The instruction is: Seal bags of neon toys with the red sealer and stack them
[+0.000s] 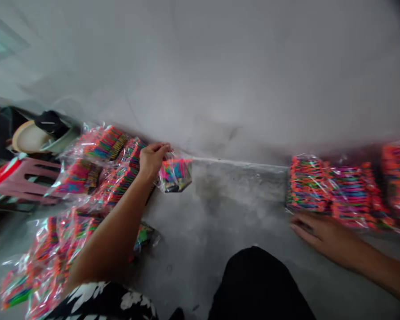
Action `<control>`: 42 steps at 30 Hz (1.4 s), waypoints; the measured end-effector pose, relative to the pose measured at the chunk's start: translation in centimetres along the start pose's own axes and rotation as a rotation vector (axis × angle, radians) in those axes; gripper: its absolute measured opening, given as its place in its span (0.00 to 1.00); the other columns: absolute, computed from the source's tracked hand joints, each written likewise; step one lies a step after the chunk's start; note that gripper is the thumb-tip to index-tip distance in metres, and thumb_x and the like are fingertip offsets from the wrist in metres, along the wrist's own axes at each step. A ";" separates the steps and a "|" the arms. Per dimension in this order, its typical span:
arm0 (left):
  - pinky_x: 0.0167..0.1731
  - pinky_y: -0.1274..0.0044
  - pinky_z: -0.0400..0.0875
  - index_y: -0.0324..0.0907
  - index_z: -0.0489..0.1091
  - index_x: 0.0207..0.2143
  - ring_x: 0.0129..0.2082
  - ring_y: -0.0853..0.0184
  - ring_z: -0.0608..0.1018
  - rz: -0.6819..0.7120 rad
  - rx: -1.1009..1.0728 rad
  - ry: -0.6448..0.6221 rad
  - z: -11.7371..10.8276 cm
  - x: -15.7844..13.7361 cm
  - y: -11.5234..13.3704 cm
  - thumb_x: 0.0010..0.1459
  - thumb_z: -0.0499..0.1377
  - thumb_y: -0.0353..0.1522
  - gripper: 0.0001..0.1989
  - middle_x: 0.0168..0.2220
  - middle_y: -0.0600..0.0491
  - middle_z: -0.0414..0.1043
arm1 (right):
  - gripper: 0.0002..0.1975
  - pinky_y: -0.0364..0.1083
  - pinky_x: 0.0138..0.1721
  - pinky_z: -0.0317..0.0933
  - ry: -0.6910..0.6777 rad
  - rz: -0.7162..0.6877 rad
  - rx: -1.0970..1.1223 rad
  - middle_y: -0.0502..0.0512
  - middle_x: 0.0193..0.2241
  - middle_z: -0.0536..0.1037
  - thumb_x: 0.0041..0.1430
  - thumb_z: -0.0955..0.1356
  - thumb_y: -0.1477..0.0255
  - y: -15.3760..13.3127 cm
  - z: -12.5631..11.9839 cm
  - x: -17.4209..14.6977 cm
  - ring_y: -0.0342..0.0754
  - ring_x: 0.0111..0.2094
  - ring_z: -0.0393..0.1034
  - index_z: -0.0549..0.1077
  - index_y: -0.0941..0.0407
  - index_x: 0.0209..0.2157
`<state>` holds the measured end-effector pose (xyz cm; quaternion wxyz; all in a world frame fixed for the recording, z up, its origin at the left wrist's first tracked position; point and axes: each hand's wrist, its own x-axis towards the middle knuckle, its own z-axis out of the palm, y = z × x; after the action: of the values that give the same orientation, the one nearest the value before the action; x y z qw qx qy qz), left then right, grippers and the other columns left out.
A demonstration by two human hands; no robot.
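My left hand [150, 161] pinches the top of a clear plastic bag [176, 174] packed with small pink, orange and blue pieces, their exact kind too blurred to tell. That bag hangs beside a heap of similar bags [108, 144] by the wall. On the other side, my right hand [323, 233] is low, thumb and fingers apart, right at the near edge of a row of filled bags [308, 184]. Whether it touches them I cannot tell. Orange-ended, multicoloured pieces show through their plastic.
More filled bags [53, 253] lie on the grey floor [200, 226] at left. A pink plastic stool [36, 178] and stacked basins [31, 135] stand beyond them. The pale wall [220, 80] rises in front. My dark-clothed knee [258, 284] is at the bottom.
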<state>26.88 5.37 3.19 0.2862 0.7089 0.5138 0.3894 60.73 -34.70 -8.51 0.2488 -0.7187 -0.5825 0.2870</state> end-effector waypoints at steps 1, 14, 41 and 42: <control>0.21 0.82 0.68 0.37 0.81 0.34 0.22 0.72 0.72 -0.001 -0.004 -0.068 0.4 -2.1 3.1 0.54 0.67 0.38 0.12 0.29 0.50 0.80 | 0.14 0.52 0.45 0.72 -0.025 -0.060 0.048 0.58 0.41 0.83 0.68 0.64 0.59 -1.7 -1.0 0.8 0.56 0.41 0.80 0.80 0.48 0.40; 0.27 0.78 0.77 0.40 0.83 0.39 0.24 0.70 0.79 0.265 -0.466 -1.162 20.0 -25.1 31.2 0.58 0.69 0.40 0.13 0.31 0.51 0.82 | 0.08 0.46 0.42 0.65 0.252 -0.216 -0.045 0.54 0.38 0.78 0.60 0.72 0.71 -4.8 -17.4 -9.5 0.49 0.38 0.72 0.77 0.55 0.42; 0.64 0.64 0.63 0.43 0.75 0.28 0.60 0.56 0.73 1.051 -0.186 -1.880 48.8 -56.6 31.5 0.60 0.67 0.41 0.14 0.62 0.46 0.71 | 0.24 0.45 0.33 0.60 1.075 0.879 0.503 0.51 0.24 0.75 0.65 0.66 0.50 22.4 -4.2 -53.9 0.48 0.28 0.68 0.75 0.54 0.26; 0.62 0.65 0.65 0.42 0.72 0.26 0.61 0.55 0.73 0.911 -0.178 -1.916 49.6 -57.2 31.6 0.59 0.68 0.41 0.15 0.63 0.46 0.70 | 0.22 0.45 0.35 0.61 1.083 0.847 0.506 0.52 0.29 0.78 0.65 0.67 0.50 22.2 -3.7 -54.8 0.48 0.30 0.69 0.77 0.55 0.30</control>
<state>75.16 -59.06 -12.54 0.4495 0.8214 -0.2699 -0.2245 70.14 -92.93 -14.54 0.5278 -0.8440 0.0341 0.0886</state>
